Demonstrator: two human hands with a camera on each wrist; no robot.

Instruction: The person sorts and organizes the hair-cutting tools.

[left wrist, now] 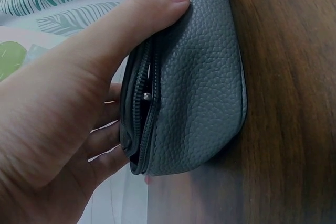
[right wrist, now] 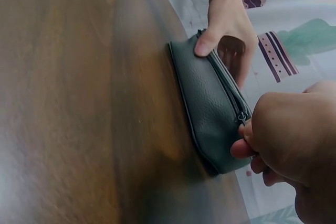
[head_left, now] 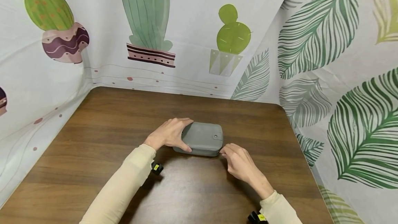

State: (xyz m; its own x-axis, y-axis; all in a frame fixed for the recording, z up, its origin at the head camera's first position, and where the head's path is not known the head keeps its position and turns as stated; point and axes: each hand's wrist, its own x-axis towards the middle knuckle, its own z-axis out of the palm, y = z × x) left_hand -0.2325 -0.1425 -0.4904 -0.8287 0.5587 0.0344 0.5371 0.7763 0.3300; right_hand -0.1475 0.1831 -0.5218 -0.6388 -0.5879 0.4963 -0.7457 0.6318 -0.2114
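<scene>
A grey pebbled zip pouch (head_left: pixel 202 136) lies on the wooden table, with a snap on the right of its top. My left hand (head_left: pixel 169 133) grips its left part, thumb on the near side and fingers spread over the far edge. At the near right corner, my right hand (head_left: pixel 240 161) pinches the zipper pull, mostly hidden by the fingers. The zipper slider (right wrist: pixel 242 116) shows just beside those fingertips in the right wrist view. Along the left end, the zipper teeth (left wrist: pixel 137 103) stand apart, leaving a dark gap with a small metallic bit inside.
The brown wooden table (head_left: pixel 124 110) extends around the pouch on every side. Behind it and to the left hangs a white cloth (head_left: pixel 192 20) printed with cacti; a leaf-patterned cloth (head_left: pixel 311 89) hangs on the right. Small black devices (head_left: pixel 157 168) are worn at both wrists.
</scene>
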